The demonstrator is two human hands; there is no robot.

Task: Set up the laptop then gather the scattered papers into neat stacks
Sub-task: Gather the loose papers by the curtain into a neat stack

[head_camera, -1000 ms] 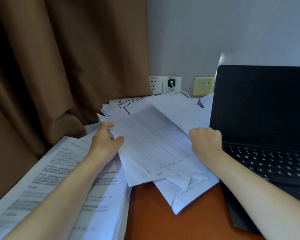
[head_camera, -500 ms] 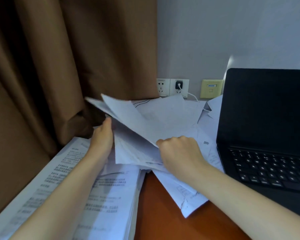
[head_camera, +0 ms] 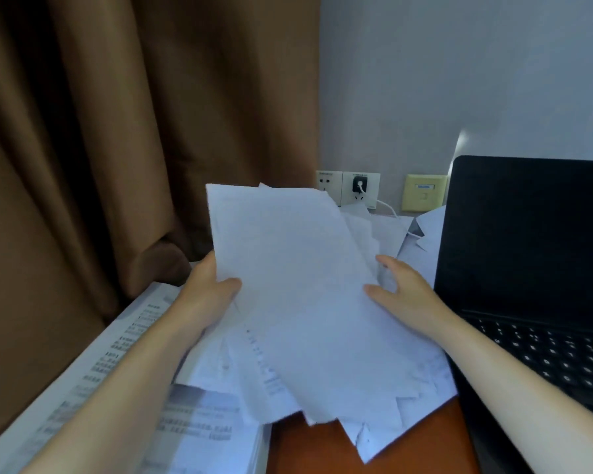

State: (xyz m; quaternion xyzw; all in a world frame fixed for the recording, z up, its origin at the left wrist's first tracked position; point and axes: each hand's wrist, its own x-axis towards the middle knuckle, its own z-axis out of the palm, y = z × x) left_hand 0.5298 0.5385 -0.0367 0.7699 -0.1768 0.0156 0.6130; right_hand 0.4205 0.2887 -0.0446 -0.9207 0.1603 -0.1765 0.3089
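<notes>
White papers (head_camera: 305,302) formed a ragged sheaf left of the open laptop (head_camera: 528,251); the left hand (head_camera: 206,295) gripped one edge, the right hand (head_camera: 404,292) touched the other, fingers spread. Neat stacking looked unfinished.

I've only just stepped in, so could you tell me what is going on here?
A person is gathering papers. Their left hand grips the left edge of a bundle of loose white paper sheets, tilted up above more scattered white sheets on the reddish-brown desk. The right hand is open, fingers spread against the bundle's right edge. A black laptop stands open with a dark screen on the right, and a thick stack of printed pages lies on the left.
</notes>
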